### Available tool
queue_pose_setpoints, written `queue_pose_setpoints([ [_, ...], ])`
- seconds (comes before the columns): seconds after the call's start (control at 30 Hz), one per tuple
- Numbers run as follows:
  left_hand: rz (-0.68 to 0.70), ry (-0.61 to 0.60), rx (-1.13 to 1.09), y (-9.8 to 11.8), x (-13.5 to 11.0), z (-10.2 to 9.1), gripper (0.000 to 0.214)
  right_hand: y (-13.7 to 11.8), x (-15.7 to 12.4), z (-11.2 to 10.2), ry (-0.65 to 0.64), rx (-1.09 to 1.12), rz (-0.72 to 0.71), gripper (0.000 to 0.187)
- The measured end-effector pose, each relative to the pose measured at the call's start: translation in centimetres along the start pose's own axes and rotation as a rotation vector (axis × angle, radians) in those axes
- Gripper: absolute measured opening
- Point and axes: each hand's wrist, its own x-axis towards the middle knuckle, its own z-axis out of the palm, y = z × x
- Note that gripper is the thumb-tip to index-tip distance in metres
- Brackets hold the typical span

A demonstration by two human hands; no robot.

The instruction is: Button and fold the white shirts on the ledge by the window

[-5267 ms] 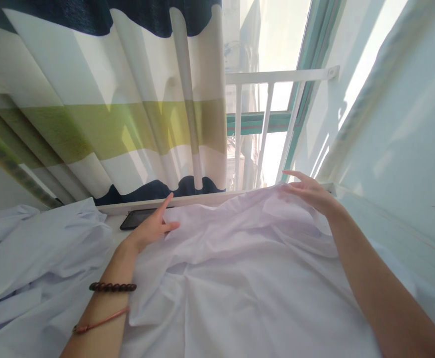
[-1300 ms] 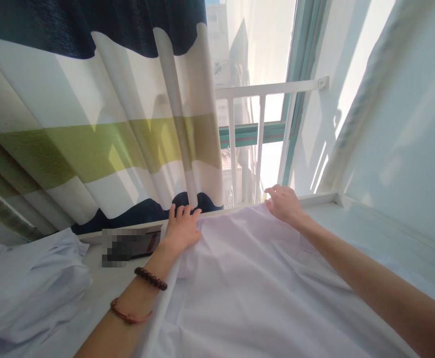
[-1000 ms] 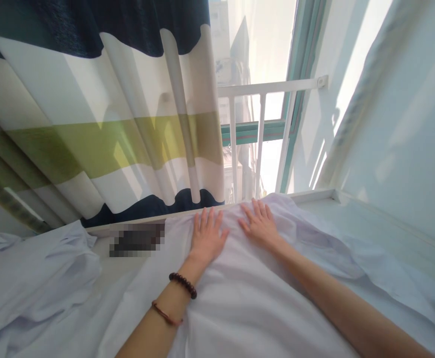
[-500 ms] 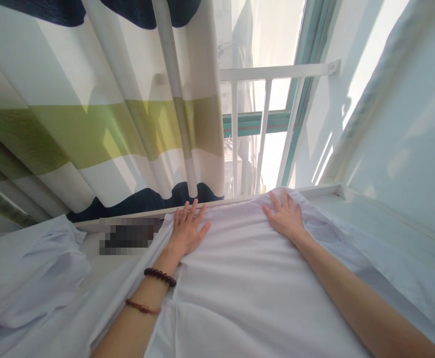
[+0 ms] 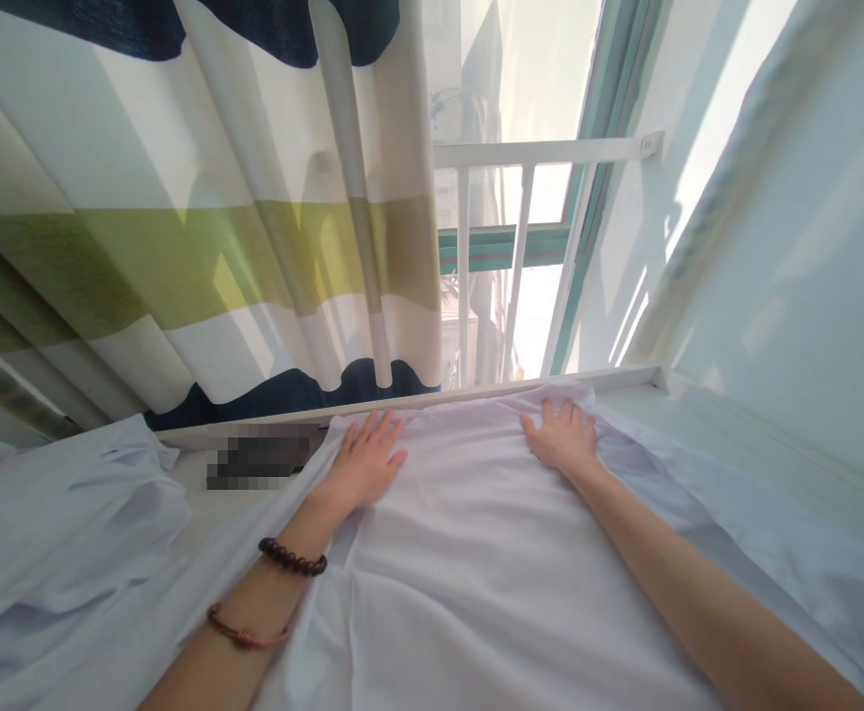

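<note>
A white cloth [image 5: 468,513] lies spread before me, with soft wrinkles and its far edge close to the window ledge. My left hand [image 5: 364,462] rests flat on its far left corner, fingers stretched out. A dark beaded bracelet [image 5: 292,558] and a reddish cord bracelet [image 5: 246,637] circle that wrist and forearm. Towards the far right corner, my right hand [image 5: 561,436] presses palm down on the same cloth, fingers spread. Neither hand grips anything.
A striped curtain [image 5: 254,257] hangs at the back left. Beside it a white railing [image 5: 542,153] crosses the window. A rumpled white cloth [image 5: 68,523] lies at the left, near a blurred-out dark thing [image 5: 265,456]. The pale wall [image 5: 809,267] bounds the right side along a ledge [image 5: 624,379].
Both hands have drawn slightly back from the ledge, staying flat on the cloth. My left fingers, more spread before, are closer together now. The view has shifted a little.
</note>
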Motion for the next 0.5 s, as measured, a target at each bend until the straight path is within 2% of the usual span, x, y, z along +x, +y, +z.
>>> queue_pose_setpoints([
  [0.13, 0.064, -0.106, -0.032, 1.0, -4.3, -0.9, 0.058, 0.4, 0.4, -0.3, 0.007, 0.014, -0.043, 0.071],
  [0.2, 0.053, -0.133, -0.066, 1.6, -6.4, -0.3, 0.059, 0.7, 0.0, -0.3, 0.03, 0.022, -0.096, 0.068],
  [0.27, 0.018, -0.099, -0.083, 2.3, -7.9, 0.7, 0.058, 0.6, -1.1, -0.3, 0.06, 0.03, -0.154, 0.062],
  [0.37, -0.026, -0.035, -0.096, 3.0, -8.5, 1.4, 0.057, 0.0, -3.1, 0.2, 0.093, 0.035, -0.254, 0.058],
  [0.47, 0.026, -0.116, -0.167, 2.5, -8.2, 0.0, 0.055, -0.7, -4.2, 0.6, 0.058, 0.048, -0.305, 0.059],
  [0.5, 0.061, -0.105, -0.19, 1.9, -8.3, -0.8, 0.053, -0.8, -4.1, 0.7, 0.041, 0.06, -0.305, 0.059],
])
